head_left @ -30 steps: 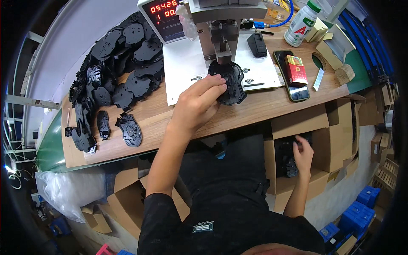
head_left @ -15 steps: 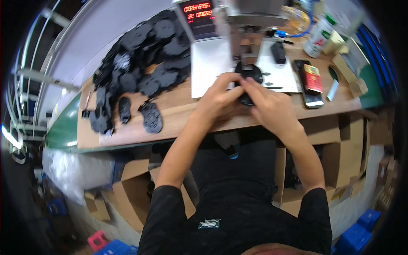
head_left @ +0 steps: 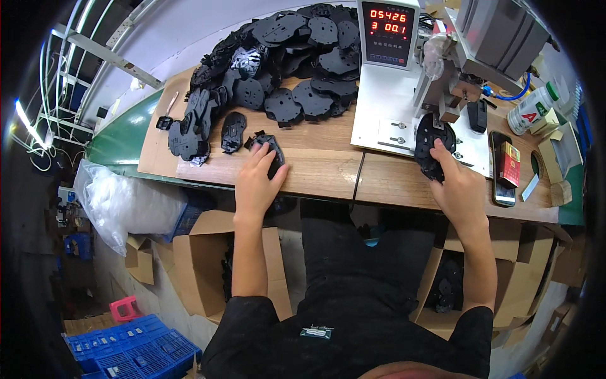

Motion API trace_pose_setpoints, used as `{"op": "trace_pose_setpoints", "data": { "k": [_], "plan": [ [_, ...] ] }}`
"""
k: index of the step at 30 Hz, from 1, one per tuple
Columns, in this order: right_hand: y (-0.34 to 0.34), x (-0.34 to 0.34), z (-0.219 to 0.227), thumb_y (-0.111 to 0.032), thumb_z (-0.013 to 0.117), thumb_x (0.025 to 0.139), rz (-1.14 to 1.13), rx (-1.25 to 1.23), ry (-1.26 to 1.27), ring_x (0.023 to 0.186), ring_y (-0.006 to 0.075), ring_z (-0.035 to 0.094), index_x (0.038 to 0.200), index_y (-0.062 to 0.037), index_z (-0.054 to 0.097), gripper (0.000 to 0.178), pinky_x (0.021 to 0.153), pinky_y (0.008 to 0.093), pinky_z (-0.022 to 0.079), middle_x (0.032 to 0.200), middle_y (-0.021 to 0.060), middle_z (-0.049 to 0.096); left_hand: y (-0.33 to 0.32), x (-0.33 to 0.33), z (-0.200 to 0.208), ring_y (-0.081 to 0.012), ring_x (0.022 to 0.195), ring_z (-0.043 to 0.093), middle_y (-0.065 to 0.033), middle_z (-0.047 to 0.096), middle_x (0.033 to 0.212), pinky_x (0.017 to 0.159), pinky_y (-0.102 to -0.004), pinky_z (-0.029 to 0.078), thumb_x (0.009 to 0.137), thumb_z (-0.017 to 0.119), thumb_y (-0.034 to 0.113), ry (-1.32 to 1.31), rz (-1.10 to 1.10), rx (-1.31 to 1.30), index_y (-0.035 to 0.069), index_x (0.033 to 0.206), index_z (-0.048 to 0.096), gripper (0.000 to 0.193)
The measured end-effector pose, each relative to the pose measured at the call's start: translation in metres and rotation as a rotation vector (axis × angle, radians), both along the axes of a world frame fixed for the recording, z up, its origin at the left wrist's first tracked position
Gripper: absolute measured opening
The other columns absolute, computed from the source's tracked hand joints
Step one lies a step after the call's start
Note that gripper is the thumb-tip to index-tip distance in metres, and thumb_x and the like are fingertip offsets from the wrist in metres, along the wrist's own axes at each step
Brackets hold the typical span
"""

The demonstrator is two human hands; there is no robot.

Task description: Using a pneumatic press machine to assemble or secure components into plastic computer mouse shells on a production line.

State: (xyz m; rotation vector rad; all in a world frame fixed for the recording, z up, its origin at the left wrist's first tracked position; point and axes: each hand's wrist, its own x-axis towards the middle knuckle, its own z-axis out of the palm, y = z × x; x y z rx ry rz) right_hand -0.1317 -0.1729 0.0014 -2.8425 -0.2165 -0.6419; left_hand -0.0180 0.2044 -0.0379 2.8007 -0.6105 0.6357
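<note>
My left hand (head_left: 255, 183) is at the front of the table, its fingers and thumb closed about the edges of a black plastic part (head_left: 275, 155) lying there. To the right, my right hand (head_left: 462, 189) grips the near end of another flat, oblong black plastic part (head_left: 434, 136). That part lies on the white base (head_left: 386, 120) of a bench press (head_left: 451, 95), below the metal press head. My right fingers beneath the part are hidden. Just left of my left hand lies one more loose black part (head_left: 233, 131).
A heap of black parts (head_left: 297, 41) covers the table's back left. The press's control box (head_left: 388, 35) has a lit red display. At the right are a phone (head_left: 503, 196), a red box (head_left: 509, 165) and a white bottle (head_left: 533, 108). Open cartons (head_left: 205, 265) stand below the table edge.
Both hands were together at the press. My left hand has moved left to the loose part, while my right hand stays at the press. The whole view has shifted.
</note>
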Motion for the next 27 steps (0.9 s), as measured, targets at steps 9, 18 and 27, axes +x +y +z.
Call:
{"op": "trace_pose_setpoints", "data": {
  "k": [9, 18, 27],
  "plan": [
    [-0.002, -0.002, 0.0, -0.007, 0.076, 0.069, -0.028, 0.0, 0.02, 0.073, 0.0226, 0.073, 0.124, -0.0032, 0.061, 0.058, 0.062, 0.0332, 0.057, 0.115, 0.0072, 0.073, 0.004, -0.013, 0.007, -0.04, 0.122, 0.057, -0.0175, 0.059, 0.13, 0.103, -0.0449, 0.047, 0.075, 0.063, 0.0, 0.377, -0.388, -0.189, 0.007, 0.12, 0.065, 0.045],
    [0.0, 0.001, -0.002, -0.014, 0.079, 0.072, 0.0, -0.043, 0.001, 0.073, 0.0218, 0.073, 0.108, -0.0069, 0.059, 0.042, 0.06, 0.0324, 0.056, 0.129, 0.0113, 0.067, -0.009, -0.022, -0.011, -0.0366, 0.118, 0.059, -0.0129, 0.063, 0.121, 0.101, -0.0463, 0.049, 0.066, 0.083, 0.01, 0.102, -0.532, -0.021, 0.008, 0.116, 0.071, 0.052],
    [0.0, -0.001, -0.008, -0.014, 0.08, 0.07, -0.007, -0.018, -0.038, 0.071, 0.0226, 0.073, 0.106, -0.0071, 0.061, 0.042, 0.059, 0.0326, 0.056, 0.126, 0.0116, 0.069, -0.011, -0.018, -0.001, -0.0349, 0.103, 0.071, -0.0193, 0.072, 0.107, 0.091, -0.0421, 0.058, 0.076, 0.062, -0.012, -0.112, -0.609, -0.21, -0.006, 0.104, 0.069, 0.029]
  ]
}}
